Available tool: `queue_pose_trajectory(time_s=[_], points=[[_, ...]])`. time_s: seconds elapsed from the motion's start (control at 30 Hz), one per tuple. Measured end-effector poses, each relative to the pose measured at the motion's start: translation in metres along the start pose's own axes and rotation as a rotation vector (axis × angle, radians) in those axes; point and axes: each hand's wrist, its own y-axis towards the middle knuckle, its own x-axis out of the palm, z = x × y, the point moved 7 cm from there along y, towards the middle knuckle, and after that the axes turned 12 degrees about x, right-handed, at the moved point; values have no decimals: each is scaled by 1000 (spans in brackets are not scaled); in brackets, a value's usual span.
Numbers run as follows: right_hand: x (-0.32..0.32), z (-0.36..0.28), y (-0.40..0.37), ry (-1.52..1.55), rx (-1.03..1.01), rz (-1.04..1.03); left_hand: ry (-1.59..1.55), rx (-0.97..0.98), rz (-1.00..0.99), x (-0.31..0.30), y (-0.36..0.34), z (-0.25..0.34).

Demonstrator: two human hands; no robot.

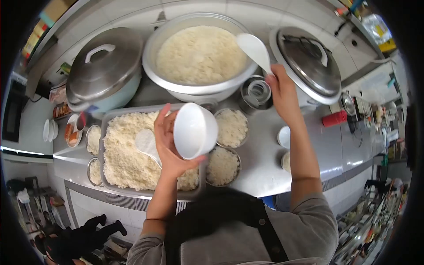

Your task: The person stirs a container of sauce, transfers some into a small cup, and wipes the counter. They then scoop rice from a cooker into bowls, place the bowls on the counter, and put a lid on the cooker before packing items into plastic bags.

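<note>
In my left hand (pixel 167 150) is a white bowl (pixel 194 131), tilted, held above the right part of a grey tray (pixel 104 164) full of cooked rice. My right hand (pixel 282 90) grips the handle of a white rice paddle (pixel 254 49). The paddle's blade hangs over the right rim of a large open rice pot (pixel 152 73) heaped with rice. A second, textured rice paddle (pixel 146 142) lies on the tray's rice, partly behind my left hand. Two round bowls of rice (pixel 232 128) (pixel 222 166) stand just right of the tray.
Lidded rice cookers (pixel 106 66) (pixel 304 62) flank the open pot. A metal container (pixel 255 95) stands below the paddle. Small bowls of rice (pixel 93 139) (pixel 94 172) sit left of the tray, and a white cup (pixel 284 137) is near my right forearm. A person in dark clothes (pixel 79 240) is at lower left.
</note>
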Motion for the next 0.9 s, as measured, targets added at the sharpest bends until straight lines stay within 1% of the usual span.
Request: queue_pose_trajectory(time_s=[0.03,0.1,0.17,0.27,0.37,0.47,0.57,0.67,0.77,0.87,0.9], points=[[21,-11,31,-109,23,38,21,14,77,-21,4,-6],[62,-47,91,-362,-335,225,41,40,217,-59,10,-21],[105,-46,160,-636,-429,305,115,54,292,-91,13,-35],[156,-16,252,-1004,-358,273,196,56,378,-123,10,-53],[197,4,302,-1203,-291,179,268,57,419,-143,4,-64],[234,21,318,-1300,-214,85,297,48,425,-150,2,-65],[230,24,328,-1206,-132,25,304,76,456,-155,-1,-56],[222,49,346,-1142,-46,-145,314,109,484,-155,-3,-40],[218,56,342,-1014,-110,-226,357,159,508,-159,-5,-29],[214,69,333,-1001,-74,-284,430,151,492,-167,-11,-38],[213,69,327,-991,-103,-271,402,137,486,-165,-11,-40]])
